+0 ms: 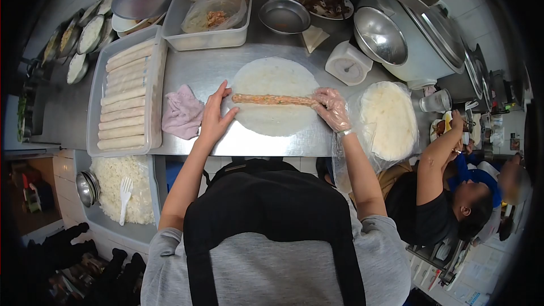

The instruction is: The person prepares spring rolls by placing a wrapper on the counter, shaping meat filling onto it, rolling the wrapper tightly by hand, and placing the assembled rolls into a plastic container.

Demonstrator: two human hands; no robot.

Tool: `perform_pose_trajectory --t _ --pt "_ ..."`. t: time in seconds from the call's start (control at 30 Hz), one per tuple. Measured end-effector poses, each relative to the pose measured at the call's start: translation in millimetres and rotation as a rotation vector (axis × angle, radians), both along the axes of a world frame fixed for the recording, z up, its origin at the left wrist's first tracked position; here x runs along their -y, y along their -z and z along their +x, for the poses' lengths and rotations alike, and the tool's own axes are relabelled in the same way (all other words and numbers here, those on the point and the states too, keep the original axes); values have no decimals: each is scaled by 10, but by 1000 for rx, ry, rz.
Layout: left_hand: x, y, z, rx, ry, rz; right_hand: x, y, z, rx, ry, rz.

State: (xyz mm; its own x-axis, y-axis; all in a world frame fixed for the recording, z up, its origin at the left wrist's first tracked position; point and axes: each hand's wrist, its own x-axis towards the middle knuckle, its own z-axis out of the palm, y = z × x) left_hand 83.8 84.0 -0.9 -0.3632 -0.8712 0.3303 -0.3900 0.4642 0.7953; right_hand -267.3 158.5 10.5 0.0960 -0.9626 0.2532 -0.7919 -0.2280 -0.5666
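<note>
A thin round wrapper [275, 122] lies flat on the steel counter in front of me. Across its middle runs a narrow strip of minced meat filling [266, 100]. My left hand [218, 114], bare, rests at the wrapper's left edge with thumb and fingers apart, holding nothing. In a clear plastic glove, my right hand [331, 109] has its fingers curled together on the strip's right end. A stack of round wrappers [388, 119] in a plastic bag lies just right of that hand. Left of my left hand is a crumpled pink cloth [182, 112].
At the left stands a plastic tub [160, 88] of rolled wrappers. Behind are a meat bin [207, 41], a steel bowl [283, 16] and a white scale [347, 63]. Below left, a tray [154, 184] holds shredded food and a white fork [126, 198]. People work at the right.
</note>
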Motion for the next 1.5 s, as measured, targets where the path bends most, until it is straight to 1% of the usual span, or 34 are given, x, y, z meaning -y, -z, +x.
perform_pose_trajectory --t 0.03,0.1,0.13,0.17,0.2,0.27,0.3,0.33,0.37,0.4,0.47,0.57,0.7,0.77,0.8,0.87,0.9,0.97,1.0,1.03,1.07,1.1,1.13,1.17,1.2,1.23,1.3,1.37,1.4,1.47,1.5 --pt "-3 -5 15 6 -8 -4 -4 13 -11 0 8 9" --pt "-11 -117 35 44 -66 -185 10 -59 92 12 7 9" --pt "-59 -163 17 30 -72 -218 -11 -101 145 27 25 -29" --pt "-107 -226 -7 61 -22 -232 -15 -155 214 42 43 -65" --pt "-156 -232 -37 103 82 -191 -4 -165 264 49 36 -66" --pt "-266 -203 -134 170 278 -131 39 -173 350 -143 22 -168" --pt "-319 -189 -195 197 372 -116 83 -165 410 -140 11 -170" --pt "-364 -179 -245 206 416 -78 130 -153 490 -217 -21 -203" --pt "-389 -144 -280 210 411 -77 175 -137 575 -292 -50 -236" --pt "-406 -101 -307 224 428 -79 225 -108 666 -288 -53 -237" --pt "-417 -79 -325 217 437 -88 328 -63 818 -371 -110 -229" --pt "-410 -56 -316 244 445 -100 406 -98 916 -406 -123 -157" --pt "-410 -28 -358 254 446 -152 457 -157 999 -375 -140 -165" --pt "-388 -9 -415 319 441 -235 537 -227 960 -234 -202 -2" --pt "-367 -31 -441 317 447 -238 598 -254 871 -235 -195 -2" --pt "-310 -87 -497 272 411 -243 673 -322 557 187 -10 -66" --pt "-262 -132 -527 269 416 -246 620 -453 440 184 -5 -68" --pt "-130 -263 -585 171 316 -205 471 -763 260 504 37 57" --pt "-30 -363 -617 113 321 -231 412 -751 194 501 35 54" --pt "65 -434 -648 111 318 -236 354 -701 136 359 -94 109" --pt "157 -496 -675 132 296 -175 322 -679 136 215 -221 162" --pt "250 -533 -706 153 274 -113 309 -637 172 211 -224 157" --pt "345 -534 -747 179 246 -33 303 -579 238 143 -177 141" --pt "438 -533 -773 180 246 -38 314 -521 292 76 -128 124" --pt "530 -532 -799 165 242 21 385 -422 301 96 -44 88" --pt "611 -531 -825 152 240 80 457 -340 296 97 -40 83" --pt "706 -539 -834 165 225 23 606 -255 295 100 142 128" --pt "706 -542 -814 105 88 -368 730 -153 261 70 171 137" --pt "663 -518 -774 107 87 -371 775 -113 260 39 195 155" --pt "504 -413 -665 252 407 -147 808 -47 227 35 205 121" --pt "441 -339 -627 253 401 -142 814 -45 235 30 219 91"
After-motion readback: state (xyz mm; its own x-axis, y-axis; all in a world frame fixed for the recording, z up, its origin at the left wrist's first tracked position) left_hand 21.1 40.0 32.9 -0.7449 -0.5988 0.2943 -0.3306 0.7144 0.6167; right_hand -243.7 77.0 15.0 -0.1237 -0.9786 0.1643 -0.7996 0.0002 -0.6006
